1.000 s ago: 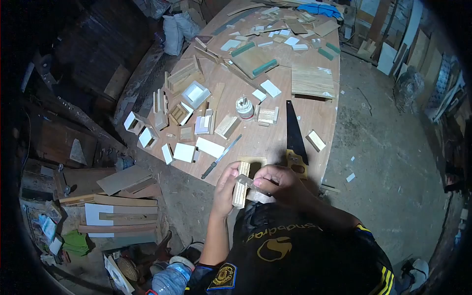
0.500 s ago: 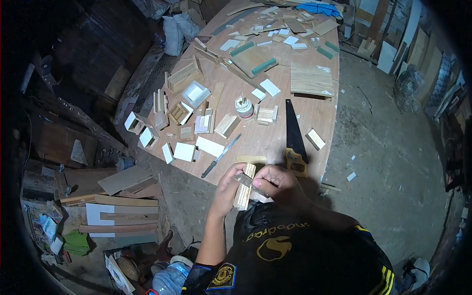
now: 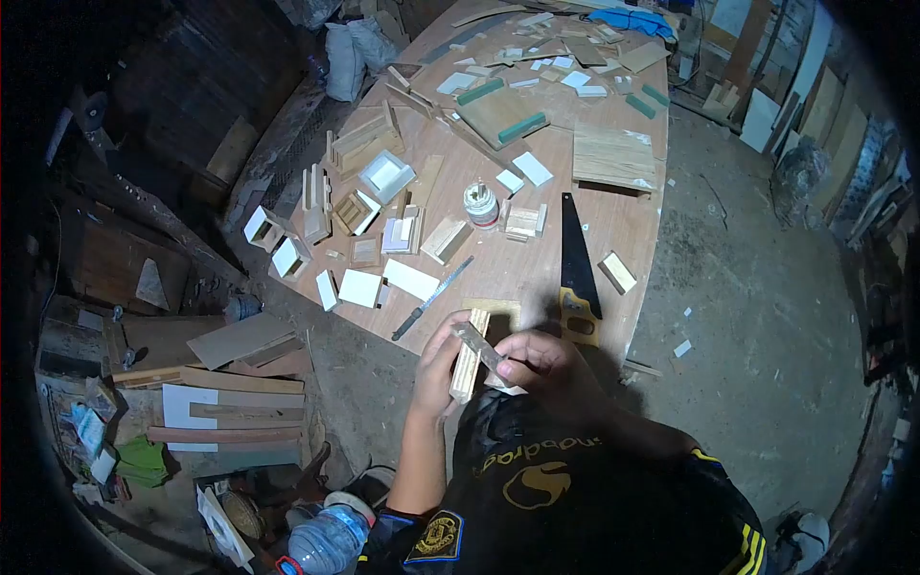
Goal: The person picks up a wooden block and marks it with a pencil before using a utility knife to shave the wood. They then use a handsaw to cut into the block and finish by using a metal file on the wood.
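Observation:
Close to my body, over the table's near edge, my left hand point(image 3: 433, 374) is wrapped round a small block of pale, striped wood point(image 3: 466, 372), held lengthwise. My right hand point(image 3: 539, 360) pinches the lower right end of a flat grey strip point(image 3: 479, 343). The strip crosses the block's upper part at a slant, its far end by my left fingertips. I cannot tell whether it is metal or sandpaper. Just beyond my right hand lies a handsaw point(image 3: 575, 257) with a yellow handle. A thin blade with a dark handle point(image 3: 408, 322) rests beyond my left hand.
On the wooden table point(image 3: 537, 278) stand a white jar point(image 3: 480, 206), several small wooden boxes and white pieces. A wooden panel point(image 3: 613, 158) and a green-edged board point(image 3: 500, 113) lie farther back. Wood offcuts point(image 3: 235, 407) and a large plastic bottle point(image 3: 326, 541) are on the left.
The grey strip has slid up and left across the wooden block, my right hand moving slightly with it. My left hand and the block have shifted a little left.

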Motion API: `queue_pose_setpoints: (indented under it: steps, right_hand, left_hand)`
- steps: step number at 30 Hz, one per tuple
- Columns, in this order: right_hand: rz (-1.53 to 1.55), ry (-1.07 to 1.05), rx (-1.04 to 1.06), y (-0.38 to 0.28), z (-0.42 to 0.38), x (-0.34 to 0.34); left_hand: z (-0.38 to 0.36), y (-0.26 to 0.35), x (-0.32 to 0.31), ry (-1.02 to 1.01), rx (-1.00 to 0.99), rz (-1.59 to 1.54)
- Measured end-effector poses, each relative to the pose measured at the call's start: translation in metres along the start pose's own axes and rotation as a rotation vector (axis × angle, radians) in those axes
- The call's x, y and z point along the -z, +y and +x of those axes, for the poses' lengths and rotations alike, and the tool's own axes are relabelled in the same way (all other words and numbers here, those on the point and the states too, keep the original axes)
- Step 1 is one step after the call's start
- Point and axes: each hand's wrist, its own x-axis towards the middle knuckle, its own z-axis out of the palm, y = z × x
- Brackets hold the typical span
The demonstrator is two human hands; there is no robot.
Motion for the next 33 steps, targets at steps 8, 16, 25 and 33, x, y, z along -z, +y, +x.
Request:
queue_pose_setpoints:
  steps: [8,16,25,33]
  right_hand:
    - [-0.009,0.095,-0.040,0.004,-0.001,0.001]
    - [-0.107,0.135,0.071,0.002,0.004,-0.001]
    - [0.071,0.107,-0.108,0.000,0.010,0.003]
    - [-0.030,0.013,-0.079,-0.004,0.009,0.010]
  left_hand:
    - [-0.003,-0.001,-0.002,0.078,-0.022,0.119]
    - [-0.003,0.000,0.002,0.031,0.034,0.155]
    - [-0.010,-0.004,0.010,-0.146,-0.208,0.223]
    - [-0.018,0.001,0.008,-0.136,-0.203,0.486]
